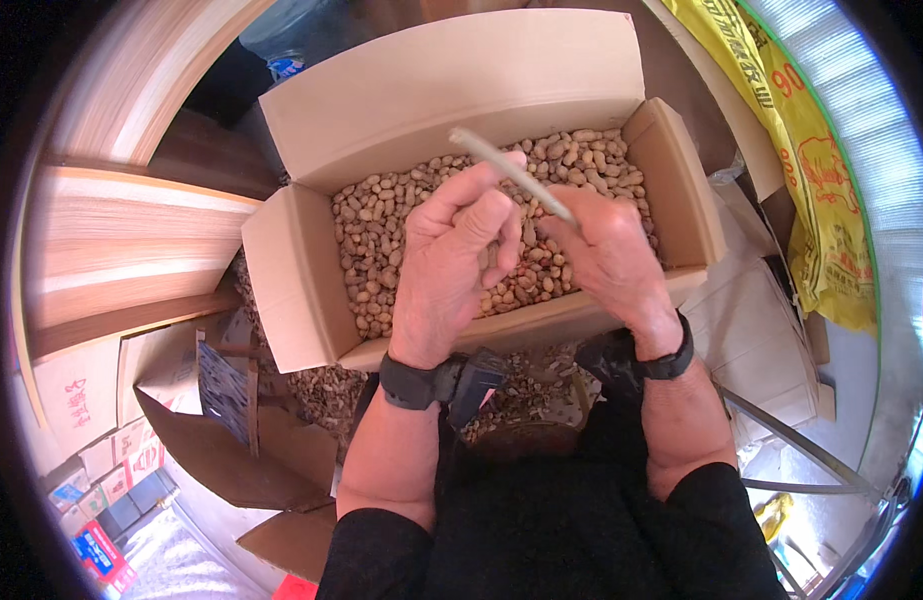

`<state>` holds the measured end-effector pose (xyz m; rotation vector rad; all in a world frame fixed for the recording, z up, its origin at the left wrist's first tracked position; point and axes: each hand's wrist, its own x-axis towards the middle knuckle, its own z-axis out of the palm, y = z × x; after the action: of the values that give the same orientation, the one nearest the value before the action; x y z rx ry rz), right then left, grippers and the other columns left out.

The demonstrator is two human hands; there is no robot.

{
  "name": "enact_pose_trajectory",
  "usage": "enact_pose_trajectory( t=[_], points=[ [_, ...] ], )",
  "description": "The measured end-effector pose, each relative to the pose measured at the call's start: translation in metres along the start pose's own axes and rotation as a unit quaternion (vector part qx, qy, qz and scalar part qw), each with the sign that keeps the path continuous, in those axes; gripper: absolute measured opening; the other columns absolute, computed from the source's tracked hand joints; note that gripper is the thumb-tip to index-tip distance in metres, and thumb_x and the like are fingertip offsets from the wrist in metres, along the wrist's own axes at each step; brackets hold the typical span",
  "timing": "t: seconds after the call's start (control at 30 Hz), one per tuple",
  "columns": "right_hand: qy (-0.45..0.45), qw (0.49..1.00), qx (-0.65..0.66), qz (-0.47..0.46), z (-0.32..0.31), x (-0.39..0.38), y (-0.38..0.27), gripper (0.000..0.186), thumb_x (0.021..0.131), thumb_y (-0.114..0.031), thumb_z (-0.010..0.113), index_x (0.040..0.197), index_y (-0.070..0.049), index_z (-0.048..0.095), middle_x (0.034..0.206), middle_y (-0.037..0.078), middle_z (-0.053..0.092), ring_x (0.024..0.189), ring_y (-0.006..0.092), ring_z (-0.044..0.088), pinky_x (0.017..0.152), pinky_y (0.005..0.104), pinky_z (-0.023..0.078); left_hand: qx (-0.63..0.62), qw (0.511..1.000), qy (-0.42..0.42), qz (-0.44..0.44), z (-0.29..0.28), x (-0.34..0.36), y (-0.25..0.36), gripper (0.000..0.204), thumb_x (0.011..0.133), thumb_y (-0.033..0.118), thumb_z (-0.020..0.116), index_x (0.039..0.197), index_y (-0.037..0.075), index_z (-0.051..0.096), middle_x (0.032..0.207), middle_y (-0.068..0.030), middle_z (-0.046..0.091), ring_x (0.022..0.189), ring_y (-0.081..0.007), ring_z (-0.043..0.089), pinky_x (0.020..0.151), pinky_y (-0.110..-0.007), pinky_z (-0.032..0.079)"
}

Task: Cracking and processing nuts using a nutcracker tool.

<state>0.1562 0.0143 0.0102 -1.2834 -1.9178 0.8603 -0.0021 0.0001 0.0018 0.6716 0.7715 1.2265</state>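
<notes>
An open cardboard box in front of me holds a thick layer of unshelled peanuts, with some reddish kernels among them below my hands. My right hand is closed around the lower end of a thin, pale stick. It slants up and to the left, passing above the fingers of my left hand. Over the middle of the box, my left hand is closed with its fingers curled in; whatever they grip is hidden. A dark band circles each wrist.
Shell bits lie on the ground between me and the box. An open brown carton stands at lower left, near wood-grain panels. On the right are a yellow sack, flattened cardboard and a metal bar.
</notes>
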Motion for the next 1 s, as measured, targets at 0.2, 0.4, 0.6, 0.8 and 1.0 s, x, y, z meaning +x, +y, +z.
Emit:
enact_pose_trajectory(
  t=[0.2,0.4,0.6,0.8,1.0],
  points=[
    [-0.050,0.996,-0.062,0.029,0.003,-0.005,0.000,0.012,0.079,-0.009,0.060,0.087,-0.001,0.058,0.074,0.022,0.059,0.074,0.0413,0.057,0.061,0.0459,0.045,-0.006,1.000,0.025,-0.001,-0.004,0.000,0.000,0.029,0.090,0.025,0.054,0.105,0.000,0.057,0.068,-0.0020,0.052,0.050,-0.0070,0.044,0.040,-0.017,0.031],
    [0.028,0.992,0.010,0.126,-0.002,-0.002,-0.001,0.014,0.080,-0.008,0.062,0.094,-0.003,0.063,0.068,0.014,0.062,0.059,0.0242,0.060,0.056,0.0325,0.046,-0.018,0.998,0.058,0.006,-0.005,0.003,0.005,0.032,0.092,0.029,0.051,0.104,0.001,0.057,0.067,-0.0016,0.052,0.050,-0.0069,0.044,0.039,-0.018,0.032],
    [0.027,0.967,0.242,0.069,0.011,-0.004,-0.017,0.018,0.083,-0.002,0.059,0.100,0.001,0.063,0.065,0.002,0.060,0.057,0.0074,0.056,0.052,0.0234,0.045,0.050,0.995,0.055,-0.063,0.004,0.001,-0.001,0.044,0.092,0.041,0.049,0.108,0.001,0.058,0.071,-0.0018,0.055,0.052,-0.0060,0.045,0.038,-0.018,0.029],
    [0.009,0.955,0.267,0.127,0.011,0.000,-0.019,0.016,0.085,-0.004,0.057,0.098,0.000,0.064,0.064,0.002,0.060,0.057,0.0075,0.058,0.049,0.0188,0.043,0.138,0.990,0.003,-0.043,0.006,0.002,-0.007,0.048,0.092,0.044,0.045,0.108,0.001,0.059,0.073,-0.0025,0.056,0.054,-0.0070,0.047,0.039,-0.017,0.028],
    [0.068,0.869,0.429,0.237,0.001,0.000,-0.009,0.013,0.085,-0.012,0.062,0.094,-0.004,0.067,0.057,-0.003,0.052,0.046,0.0026,0.043,0.041,0.0163,0.027,0.054,0.995,0.078,-0.036,0.010,0.000,-0.003,0.037,0.093,0.035,0.048,0.099,0.001,0.063,0.070,-0.0020,0.056,0.053,-0.0046,0.047,0.040,-0.017,0.032]
  ],
)
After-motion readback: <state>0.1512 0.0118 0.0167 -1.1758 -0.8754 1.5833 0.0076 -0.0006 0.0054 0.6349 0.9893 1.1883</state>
